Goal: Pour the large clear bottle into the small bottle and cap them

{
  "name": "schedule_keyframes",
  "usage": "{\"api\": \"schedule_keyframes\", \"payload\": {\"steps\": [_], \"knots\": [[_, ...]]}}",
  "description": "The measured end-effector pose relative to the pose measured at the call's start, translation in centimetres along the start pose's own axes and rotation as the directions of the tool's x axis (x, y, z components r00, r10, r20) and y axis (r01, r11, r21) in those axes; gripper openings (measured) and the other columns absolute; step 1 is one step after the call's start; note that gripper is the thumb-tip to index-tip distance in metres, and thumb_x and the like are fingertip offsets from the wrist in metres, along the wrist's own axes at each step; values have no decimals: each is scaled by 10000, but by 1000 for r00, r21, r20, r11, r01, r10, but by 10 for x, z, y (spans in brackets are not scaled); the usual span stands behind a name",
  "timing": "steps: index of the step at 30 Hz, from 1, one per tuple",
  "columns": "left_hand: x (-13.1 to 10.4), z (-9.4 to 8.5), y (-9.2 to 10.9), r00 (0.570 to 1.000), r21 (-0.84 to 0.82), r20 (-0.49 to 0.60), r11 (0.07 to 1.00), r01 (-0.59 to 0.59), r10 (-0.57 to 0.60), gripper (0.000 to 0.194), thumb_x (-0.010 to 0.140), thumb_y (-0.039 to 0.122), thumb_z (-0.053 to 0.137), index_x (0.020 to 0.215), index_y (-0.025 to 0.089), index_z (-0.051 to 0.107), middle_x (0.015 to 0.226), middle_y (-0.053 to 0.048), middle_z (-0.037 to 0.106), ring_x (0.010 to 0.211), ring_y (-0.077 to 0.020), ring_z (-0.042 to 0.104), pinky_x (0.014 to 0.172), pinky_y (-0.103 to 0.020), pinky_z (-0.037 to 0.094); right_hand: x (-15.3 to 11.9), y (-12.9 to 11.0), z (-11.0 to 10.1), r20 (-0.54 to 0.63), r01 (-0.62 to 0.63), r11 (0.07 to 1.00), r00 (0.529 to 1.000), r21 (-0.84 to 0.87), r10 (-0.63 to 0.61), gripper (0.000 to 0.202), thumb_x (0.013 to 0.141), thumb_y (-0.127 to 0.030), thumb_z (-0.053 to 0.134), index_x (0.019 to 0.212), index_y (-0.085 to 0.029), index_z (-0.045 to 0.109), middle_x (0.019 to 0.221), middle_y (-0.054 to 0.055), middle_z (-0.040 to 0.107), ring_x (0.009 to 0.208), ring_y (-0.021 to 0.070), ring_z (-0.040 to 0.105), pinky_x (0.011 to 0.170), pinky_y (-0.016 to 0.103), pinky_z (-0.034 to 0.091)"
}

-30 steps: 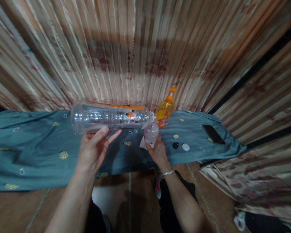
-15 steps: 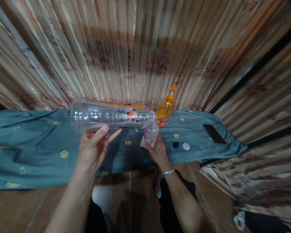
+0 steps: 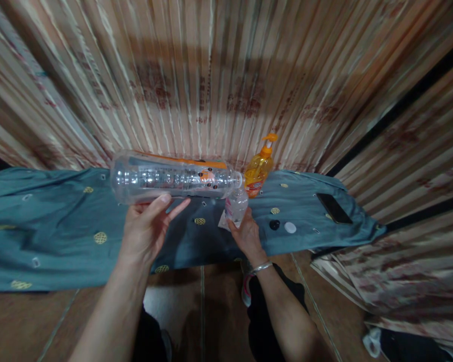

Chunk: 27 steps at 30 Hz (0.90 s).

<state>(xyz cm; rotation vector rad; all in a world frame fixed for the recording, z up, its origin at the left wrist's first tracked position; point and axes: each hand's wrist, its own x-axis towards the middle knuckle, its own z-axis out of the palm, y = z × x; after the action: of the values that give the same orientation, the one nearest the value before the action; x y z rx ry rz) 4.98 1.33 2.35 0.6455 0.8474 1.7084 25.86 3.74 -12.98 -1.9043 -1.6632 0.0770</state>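
Large bottle [image 3: 173,178] lay sideways, left of centre, on the left hand's [image 3: 145,226] half-open fingers!
Right hand [image 3: 247,234] curled round the small bottle [image 3: 236,203] at centre, hiding its base; where the mouths met was blurred.

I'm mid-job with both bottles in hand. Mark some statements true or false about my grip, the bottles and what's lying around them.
1. The left hand supports the large clear bottle. True.
2. The large clear bottle stands upright. False: it is held sideways, its mouth at the top of the small bottle.
3. The right hand holds the small bottle. True.
4. The phone lies left of the pump bottle. False: it lies to the right.
5. The black cap and white disc lie on the cloth. True.
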Motion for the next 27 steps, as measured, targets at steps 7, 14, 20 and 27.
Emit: {"api": "schedule_keyframes", "payload": {"steps": [7, 14, 20, 27], "knots": [[1, -2, 0, 1000, -5, 10, 1000, -6, 6, 281, 524, 157, 917, 670, 229, 688, 749, 29, 729, 919, -242, 713, 931, -587, 587, 0, -1, 0, 6, -10, 1000, 1000, -4, 10, 596, 898, -347, 620, 1357, -41, 394, 1080, 228, 727, 966, 309, 740, 813, 375, 561], [0, -1, 0, 1000, -1, 12, 1000, -11, 11, 300, 502, 182, 942, 660, 228, 692, 750, 27, 726, 894, -239, 711, 907, -577, 602, 0, -3, -4, 15, -24, 1000, 1000, -6, 24, 593, 892, -344, 639, 1350, -44, 411, 1098, 227, 725, 988, 302, 736, 825, 356, 559], [0, -2, -1, 1000, 2, 22, 1000, -17, 17, 289, 519, 181, 936, 681, 229, 702, 745, 30, 727, 905, -241, 717, 918, -577, 598, 1, -6, -6, 35, -37, 999, 999, 4, 36, 554, 897, -326, 640, 1323, -49, 420, 1089, 216, 731, 974, 285, 737, 831, 349, 556], [2, -2, -2, 1000, -6, 28, 1000, -4, 4, 313, 490, 190, 959, 676, 225, 709, 746, 42, 733, 843, -187, 705, 891, -537, 624, 0, -1, -2, 0, -2, 1000, 1000, 22, 2, 564, 896, -341, 635, 1335, -66, 412, 1083, 199, 738, 965, 277, 740, 816, 341, 566]]}}
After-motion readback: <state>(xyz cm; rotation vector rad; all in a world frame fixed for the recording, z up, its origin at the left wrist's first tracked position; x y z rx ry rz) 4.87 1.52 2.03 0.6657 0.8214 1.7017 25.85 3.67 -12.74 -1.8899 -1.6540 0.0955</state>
